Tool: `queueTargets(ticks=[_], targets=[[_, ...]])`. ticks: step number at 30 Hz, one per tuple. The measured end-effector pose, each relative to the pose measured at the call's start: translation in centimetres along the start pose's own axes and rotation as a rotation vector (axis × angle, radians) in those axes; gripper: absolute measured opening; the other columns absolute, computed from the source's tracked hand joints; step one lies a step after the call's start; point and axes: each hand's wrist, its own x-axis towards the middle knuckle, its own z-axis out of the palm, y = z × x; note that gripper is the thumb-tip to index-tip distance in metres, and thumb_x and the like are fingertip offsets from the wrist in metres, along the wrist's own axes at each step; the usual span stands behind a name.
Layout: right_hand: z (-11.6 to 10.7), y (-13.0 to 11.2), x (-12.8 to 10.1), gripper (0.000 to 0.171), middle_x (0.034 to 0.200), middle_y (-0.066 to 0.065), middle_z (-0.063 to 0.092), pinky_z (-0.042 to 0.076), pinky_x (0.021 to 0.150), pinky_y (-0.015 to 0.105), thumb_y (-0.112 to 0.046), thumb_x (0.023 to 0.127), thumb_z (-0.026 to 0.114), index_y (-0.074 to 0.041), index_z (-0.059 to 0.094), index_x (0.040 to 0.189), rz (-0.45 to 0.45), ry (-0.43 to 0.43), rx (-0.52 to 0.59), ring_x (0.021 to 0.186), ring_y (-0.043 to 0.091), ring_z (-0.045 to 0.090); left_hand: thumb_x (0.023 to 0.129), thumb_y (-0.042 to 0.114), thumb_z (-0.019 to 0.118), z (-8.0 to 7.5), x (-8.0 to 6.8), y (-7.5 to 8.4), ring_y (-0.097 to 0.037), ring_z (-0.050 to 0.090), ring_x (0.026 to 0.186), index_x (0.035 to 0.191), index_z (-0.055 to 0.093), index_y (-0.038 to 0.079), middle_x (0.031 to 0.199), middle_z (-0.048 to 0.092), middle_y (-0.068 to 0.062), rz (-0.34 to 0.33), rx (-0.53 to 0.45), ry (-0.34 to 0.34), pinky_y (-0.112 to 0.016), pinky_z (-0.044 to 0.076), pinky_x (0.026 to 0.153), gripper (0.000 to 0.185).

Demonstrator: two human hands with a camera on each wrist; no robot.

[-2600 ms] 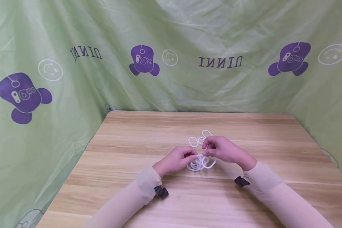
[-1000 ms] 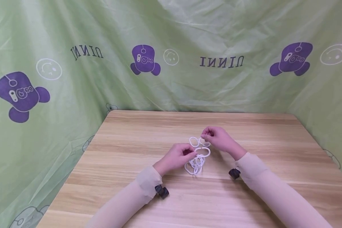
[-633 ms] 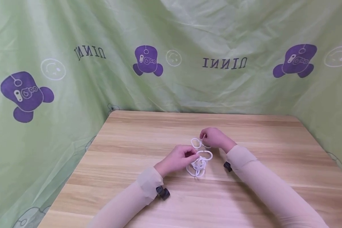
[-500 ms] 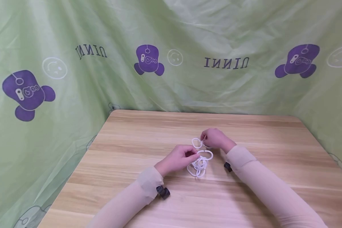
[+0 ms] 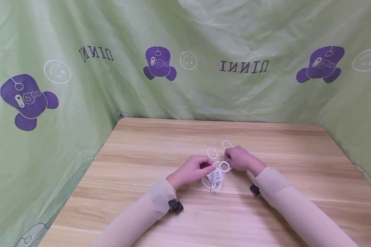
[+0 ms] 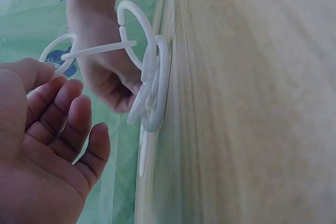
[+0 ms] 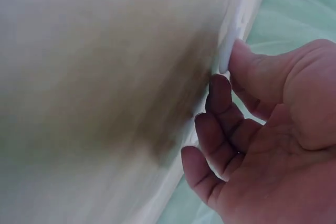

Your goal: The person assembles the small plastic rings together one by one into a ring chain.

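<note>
A chain of linked white oval plastic rings (image 5: 214, 178) lies in a heap on the wooden table (image 5: 160, 154). My left hand (image 5: 212, 168) pinches the chain's upper end between thumb and fingers. My right hand (image 5: 227, 164) pinches a single white ring (image 5: 225, 167) and holds it against that end. In the left wrist view the chain (image 6: 153, 82) hangs by the table, with the right hand (image 6: 107, 77) behind it and my left fingers (image 6: 68, 114) curled nearby. In the blurred right wrist view, thumb and forefinger nip a white ring (image 7: 231, 35).
Two loose white rings lie just beyond the hands, one (image 5: 211, 153) on the left and one (image 5: 226, 144) farther back. Green printed cloth (image 5: 185, 68) hangs round the table's back and sides. Bare wood lies to the left, to the right and in front.
My right hand reached back to the loose rings, took the middle one and brought it toward me to the chain's end. The left hand kept its hold and barely moved.
</note>
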Motion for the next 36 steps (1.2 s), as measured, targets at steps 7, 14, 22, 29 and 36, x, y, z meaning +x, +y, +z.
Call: queueTargets(ticks=[7,14,22,29,36], targets=[[-1.0,-0.2,-2.8,0.010,0.067,-0.004,0.051,0.040,0.060,0.031,-0.009,0.083,0.062,-0.014,0.055,0.077,-0.035,0.017,0.171,0.064,0.013,0.048,0.088,0.029,0.061,-0.1,-0.1,0.2,-0.010,0.053,0.068,0.082,0.065,0.017,0.072,0.058,0.007,-0.036,-0.013,0.007,-0.023,0.046,0.061,0.014],[-3.2,-1.2,-4.9,0.007,0.073,-0.007,0.056,0.042,0.064,0.028,-0.010,0.083,0.063,-0.016,0.060,0.081,-0.148,-0.027,0.271,0.067,0.009,0.050,0.088,0.029,0.060,-0.4,0.1,0.4,-0.016,0.054,0.069,0.082,0.064,0.019,0.071,0.058,0.007,-0.051,-0.002,0.013,-0.023,0.045,0.060,0.012],[-4.8,-2.8,-6.1,0.006,0.076,-0.008,0.060,0.044,0.066,0.027,-0.019,0.085,0.064,-0.013,0.064,0.085,-0.207,0.007,0.295,0.070,0.008,0.053,0.088,0.027,0.060,0.0,0.1,0.2,-0.015,0.053,0.066,0.081,0.064,0.017,0.070,0.057,0.007,-0.017,-0.007,0.015,-0.024,0.045,0.060,0.013],[-5.3,-3.5,-6.2,0.008,0.073,-0.012,0.060,0.044,0.061,0.026,-0.022,0.085,0.065,-0.015,0.064,0.082,-0.169,0.051,0.301,0.065,0.007,0.052,0.088,0.025,0.061,0.0,-0.2,0.7,-0.007,0.052,0.064,0.080,0.064,0.015,0.069,0.057,0.008,0.014,-0.025,-0.016,-0.022,0.045,0.058,0.013],[-5.3,-4.1,-5.8,0.006,0.071,-0.008,0.059,0.045,0.058,0.026,-0.022,0.085,0.065,-0.018,0.063,0.082,-0.129,0.123,0.323,0.063,0.008,0.052,0.089,0.024,0.060,0.1,-0.4,1.6,-0.004,0.053,0.067,0.084,0.064,0.013,0.071,0.058,0.011,0.037,0.042,-0.091,-0.021,0.046,0.063,0.013]])
